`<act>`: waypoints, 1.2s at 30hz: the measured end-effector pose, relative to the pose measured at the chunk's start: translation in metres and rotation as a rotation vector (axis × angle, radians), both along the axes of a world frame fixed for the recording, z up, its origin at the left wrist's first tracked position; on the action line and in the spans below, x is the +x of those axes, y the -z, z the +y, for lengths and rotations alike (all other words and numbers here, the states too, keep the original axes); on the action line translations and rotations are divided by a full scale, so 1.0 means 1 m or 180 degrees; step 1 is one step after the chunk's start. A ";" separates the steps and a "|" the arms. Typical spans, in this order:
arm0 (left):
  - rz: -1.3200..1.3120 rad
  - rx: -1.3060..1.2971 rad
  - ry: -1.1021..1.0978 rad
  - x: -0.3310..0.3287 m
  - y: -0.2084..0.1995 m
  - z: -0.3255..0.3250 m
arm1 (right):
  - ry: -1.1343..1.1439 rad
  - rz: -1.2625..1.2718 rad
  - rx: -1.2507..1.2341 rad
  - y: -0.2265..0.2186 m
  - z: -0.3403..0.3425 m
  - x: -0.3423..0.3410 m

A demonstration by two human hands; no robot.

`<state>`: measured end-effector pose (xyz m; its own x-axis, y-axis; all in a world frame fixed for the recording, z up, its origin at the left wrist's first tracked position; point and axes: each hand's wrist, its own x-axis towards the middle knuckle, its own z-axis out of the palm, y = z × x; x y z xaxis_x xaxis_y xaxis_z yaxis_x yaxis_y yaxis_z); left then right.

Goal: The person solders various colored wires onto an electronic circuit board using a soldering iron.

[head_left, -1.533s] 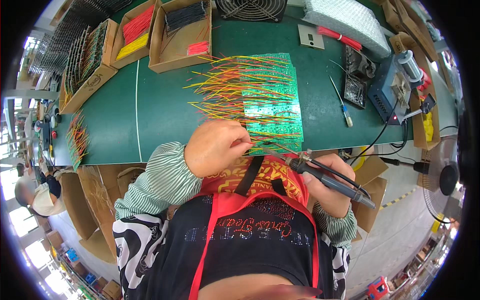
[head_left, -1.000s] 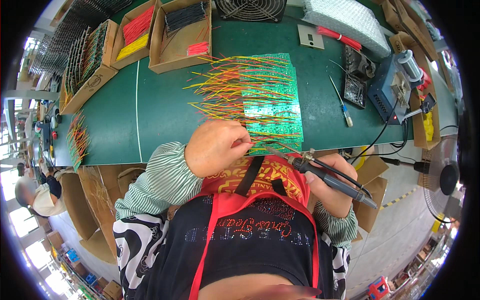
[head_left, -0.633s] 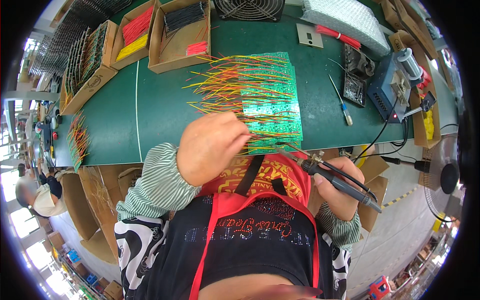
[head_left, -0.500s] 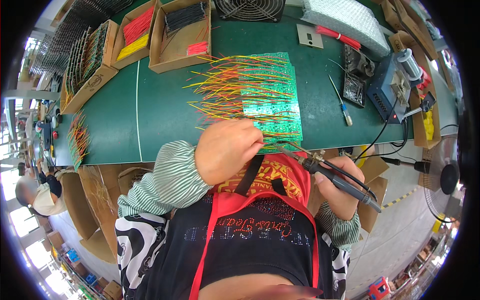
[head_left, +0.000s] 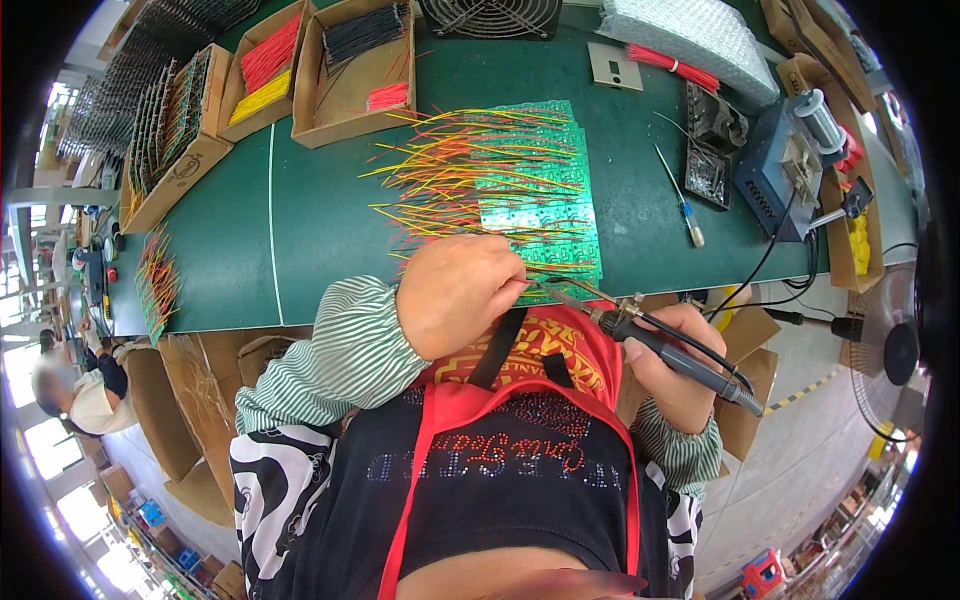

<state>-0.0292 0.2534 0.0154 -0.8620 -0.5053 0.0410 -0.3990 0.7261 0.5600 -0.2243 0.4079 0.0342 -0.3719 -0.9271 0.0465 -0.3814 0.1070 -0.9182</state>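
My right hand is closed around the grey handle of a soldering iron, which has a thin feed tube clamped along it. Its tip points left, to the near edge of a panel of green circuit boards at the table's front edge. My left hand is pinched beside that tip, and a short bit of red wire shows at its fingertips. The rest of that wire is hidden by the hand. Red and yellow wires stick out leftward from the boards in rows.
Cardboard boxes of red and yellow wires and black wires stand at the back left. At the right are a blue solder-feeding unit with a solder spool, a blue-handled tool and a black tray.
The iron's tip has shifted slightly left, closer to the left fingertips. Both hands keep their grip, and the whole view has moved a little.
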 end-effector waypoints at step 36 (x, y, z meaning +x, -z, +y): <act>0.0066 -0.0011 0.0104 -0.024 0.000 0.003 | 0.0414 -0.0567 0.0228 0.003 0.014 -0.013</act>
